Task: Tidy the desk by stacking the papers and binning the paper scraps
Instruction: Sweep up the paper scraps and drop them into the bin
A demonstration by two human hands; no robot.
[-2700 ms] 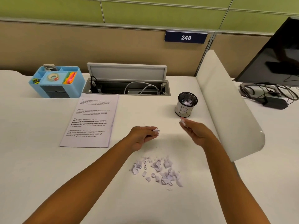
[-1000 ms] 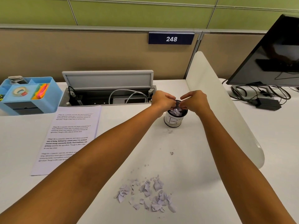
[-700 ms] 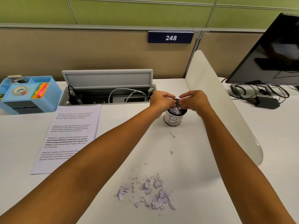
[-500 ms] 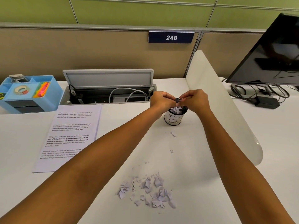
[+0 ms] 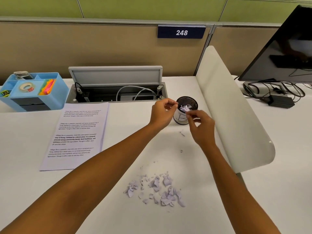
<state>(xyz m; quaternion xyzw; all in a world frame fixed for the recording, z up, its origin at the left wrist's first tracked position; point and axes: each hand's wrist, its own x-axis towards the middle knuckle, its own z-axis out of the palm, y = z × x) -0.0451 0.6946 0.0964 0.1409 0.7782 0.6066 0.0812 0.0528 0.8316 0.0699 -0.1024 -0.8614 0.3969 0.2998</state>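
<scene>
White laminate covers the counter (image 5: pixel 30 166), and on it one black mesh bin (image 5: pixel 186 109) marked with a handwritten B stands near 1 o'clock from the centre, with pale lilac scraps showing inside it. Two hands work at it. The left hand (image 5: pixel 163 114) hangs at the bin's 9 o'clock, thumb and forefinger pressed together at the rim; whether they pinch a scrap cannot be told. The right hand (image 5: pixel 200 125) hangs at the bin's 5 o'clock, fingers curled, its fingertips (image 5: pixel 189 114) pinching a small scrap in front of the bin's wall. One loose pile of scraps (image 5: pixel 155 190), too many and too small to count surely, lies toward 6 o'clock, well apart from the bin. Two stray bits lie between pile and bin: one (image 5: pixel 182 133) just beside the right wrist, another (image 5: pixel 181 151) nearer the pile. One stack of papers (image 5: pixel 77 135), printed with four blocks of text, lies at 9 o'clock. One blue organiser (image 5: pixel 32 92) sits at 10 o'clock, holding a tape roll and coloured notes. One open cable hatch (image 5: pixel 116 85) is at 12 o'clock, one monitor (image 5: pixel 283 48) at 2 o'clock.
</scene>
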